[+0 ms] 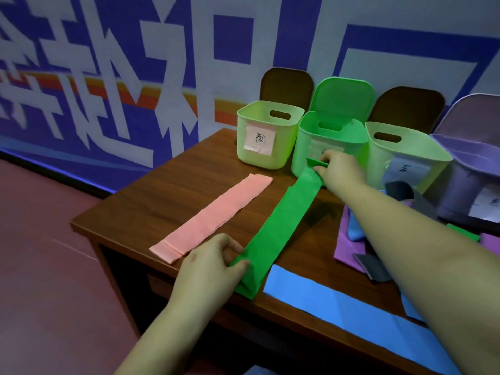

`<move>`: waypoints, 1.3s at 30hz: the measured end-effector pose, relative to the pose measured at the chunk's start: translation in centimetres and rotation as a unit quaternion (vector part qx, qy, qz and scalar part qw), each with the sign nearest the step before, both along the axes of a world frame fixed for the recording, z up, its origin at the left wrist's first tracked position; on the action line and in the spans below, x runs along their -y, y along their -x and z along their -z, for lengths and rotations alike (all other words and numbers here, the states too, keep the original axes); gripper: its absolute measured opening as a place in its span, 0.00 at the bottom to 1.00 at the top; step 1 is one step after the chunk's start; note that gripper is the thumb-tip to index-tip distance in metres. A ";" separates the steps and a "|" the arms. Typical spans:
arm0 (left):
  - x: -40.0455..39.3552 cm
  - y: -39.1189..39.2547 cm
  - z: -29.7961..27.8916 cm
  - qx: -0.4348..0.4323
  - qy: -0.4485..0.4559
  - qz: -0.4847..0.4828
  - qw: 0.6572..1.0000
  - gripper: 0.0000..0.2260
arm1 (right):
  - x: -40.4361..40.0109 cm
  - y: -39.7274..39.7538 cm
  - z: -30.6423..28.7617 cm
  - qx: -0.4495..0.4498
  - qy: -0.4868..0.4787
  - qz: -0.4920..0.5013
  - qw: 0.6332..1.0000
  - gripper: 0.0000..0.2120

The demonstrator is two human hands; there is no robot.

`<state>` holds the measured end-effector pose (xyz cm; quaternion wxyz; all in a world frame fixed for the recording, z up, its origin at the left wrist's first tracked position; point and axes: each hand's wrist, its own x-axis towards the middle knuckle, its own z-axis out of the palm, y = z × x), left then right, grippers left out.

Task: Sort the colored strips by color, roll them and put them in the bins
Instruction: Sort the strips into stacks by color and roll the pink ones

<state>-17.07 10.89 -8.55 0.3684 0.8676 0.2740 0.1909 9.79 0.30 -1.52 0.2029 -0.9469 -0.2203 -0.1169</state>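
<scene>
Left hand (213,262) pinching near end of green strip (273,234) at table edge; right hand (339,170) pinching far end, just before green bin (324,155). Strip stretched flat along wooden table (173,185). Pink strip (213,217) lying parallel, to the left, apart. Blue strip (338,304) along near edge. Pale green bins (266,136) flanking; purple bin (470,180) far right. Mixed strips (359,239) heaped under right forearm.
</scene>
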 end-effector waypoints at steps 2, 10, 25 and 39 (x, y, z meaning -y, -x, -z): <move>-0.2 0.0 0.0 -0.017 -0.028 -0.001 0.999 0.09 | -0.6 -0.2 0.6 0.000 -0.011 -0.010 1.000 0.12; -1.2 -0.4 1.1 -0.025 -0.086 0.076 0.993 0.13 | -1.5 -0.6 4.5 -0.041 0.046 -0.026 0.998 0.21; -0.9 -1.9 1.2 -0.143 -0.178 0.189 0.955 0.24 | 0.7 5.8 6.5 -0.119 0.227 -0.157 0.954 0.33; 9.5 -10.3 -2.4 -0.105 -0.211 0.309 0.921 0.24 | 15.9 7.6 2.2 -0.022 0.139 -0.048 0.989 0.31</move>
